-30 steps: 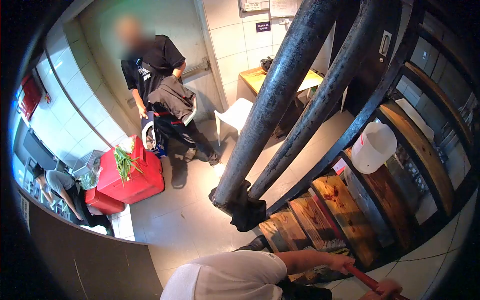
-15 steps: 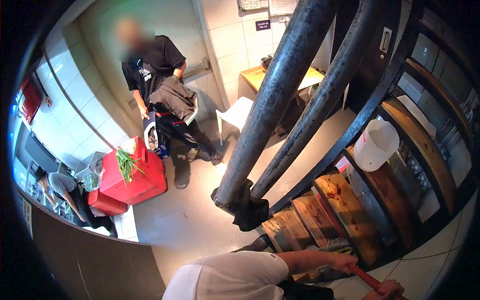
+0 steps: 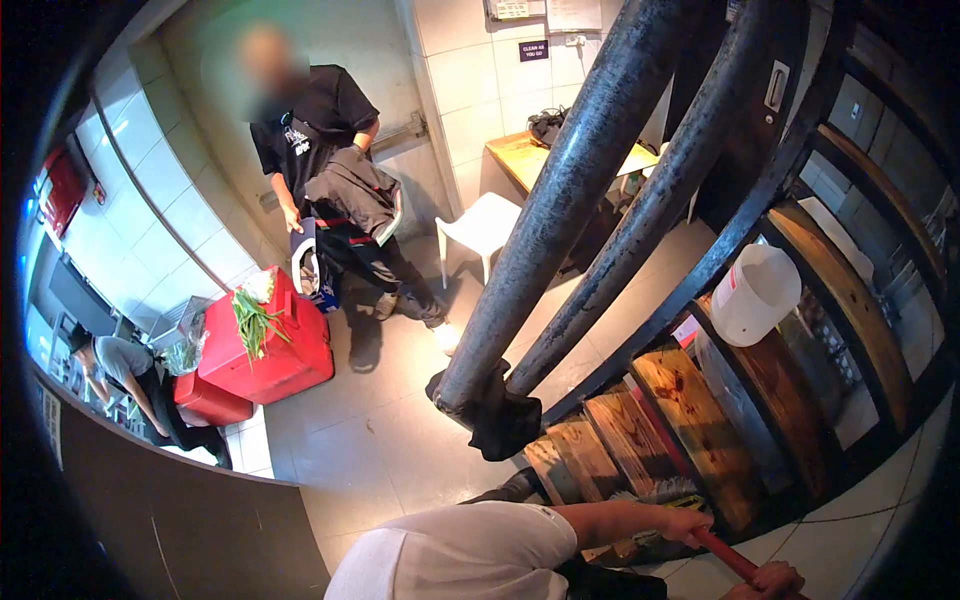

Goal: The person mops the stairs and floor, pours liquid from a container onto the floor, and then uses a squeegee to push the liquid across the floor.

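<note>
My left hand (image 3: 686,522) is closed around a red broom handle (image 3: 722,553) low in the view, my bare forearm reaching out from a white sleeve. My right hand (image 3: 776,578) grips the same handle higher up, at the bottom edge of the view. The broom's bristle head (image 3: 662,492) rests on the lower wooden steps (image 3: 690,420) of a spiral staircase. A dark shoe (image 3: 512,487) shows just left of the bottom step.
Thick black stair rails (image 3: 560,210) cross the middle, with a black cloth (image 3: 500,420) at the post's foot. A white bucket (image 3: 752,293) stands on a higher step. Below, a person in black (image 3: 315,130) stands by red boxes (image 3: 270,350), a white chair (image 3: 482,226) and a wooden table (image 3: 525,155). Another person (image 3: 125,365) bends at left.
My hands and the broom have barely moved. The view has shifted slightly, and the person in black has drifted a little to the right.
</note>
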A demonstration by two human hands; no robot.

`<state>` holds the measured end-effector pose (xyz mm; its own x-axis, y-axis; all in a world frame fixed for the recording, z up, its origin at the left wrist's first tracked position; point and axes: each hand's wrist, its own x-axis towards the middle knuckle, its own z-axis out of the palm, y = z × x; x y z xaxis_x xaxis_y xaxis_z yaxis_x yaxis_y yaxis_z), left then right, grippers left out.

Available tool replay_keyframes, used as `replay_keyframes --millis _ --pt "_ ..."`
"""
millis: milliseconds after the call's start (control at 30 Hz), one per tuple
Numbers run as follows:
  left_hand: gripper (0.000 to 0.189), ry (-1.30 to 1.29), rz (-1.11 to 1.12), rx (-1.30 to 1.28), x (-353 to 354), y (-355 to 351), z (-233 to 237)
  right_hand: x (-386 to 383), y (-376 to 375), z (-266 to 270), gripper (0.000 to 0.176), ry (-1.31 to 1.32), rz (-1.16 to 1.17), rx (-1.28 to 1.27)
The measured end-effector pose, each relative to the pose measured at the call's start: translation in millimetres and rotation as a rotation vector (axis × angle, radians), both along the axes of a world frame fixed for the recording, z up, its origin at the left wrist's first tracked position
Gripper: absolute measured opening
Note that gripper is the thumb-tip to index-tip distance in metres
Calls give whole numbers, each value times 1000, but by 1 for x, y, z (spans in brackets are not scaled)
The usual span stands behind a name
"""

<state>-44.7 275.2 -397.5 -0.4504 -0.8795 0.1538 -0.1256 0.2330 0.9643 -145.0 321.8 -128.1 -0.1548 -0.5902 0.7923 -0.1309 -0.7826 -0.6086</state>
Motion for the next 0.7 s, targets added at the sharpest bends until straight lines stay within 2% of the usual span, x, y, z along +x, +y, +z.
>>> replay_keyframes --millis 167,200,267,367,400,467,500,567,633,667,700 --pt "36 -4 -25 17 0 -2 -2 -14 -4 -8 40 367 -297 -90" --pt "36 -3 -46 21 0 -3 -3 -13 -4 -10 40 279 -223 -49" --pt "49 0 53 -16 -8 -4 -16 -7 -1 -7 38 103 -75 31" --pt "77 -4 128 -80 9 6 -26 -19 -11 -13 33 329 -114 -93" --pt "87 -9 138 -105 21 17 -26 -18 -14 -6 31 483 -235 -312" --pt "104 205 -26 -201 52 45 -58 6 -14 38 27 776 -491 -757" --pt "102 208 -96 -79 62 58 -120 -4 -18 25 25 681 -432 -602" --pt "99 -200 -199 91 91 90 -164 -30 -32 -15 21 493 -307 -296" --pt "83 -564 -268 96 127 114 -157 -24 -34 -17 22 259 -210 -231" --pt "70 -513 -309 60 134 118 -155 -19 -34 -14 22 144 -160 -194" --pt "67 -459 -267 44 135 121 -152 -8 -27 -5 24 26 -92 -93"
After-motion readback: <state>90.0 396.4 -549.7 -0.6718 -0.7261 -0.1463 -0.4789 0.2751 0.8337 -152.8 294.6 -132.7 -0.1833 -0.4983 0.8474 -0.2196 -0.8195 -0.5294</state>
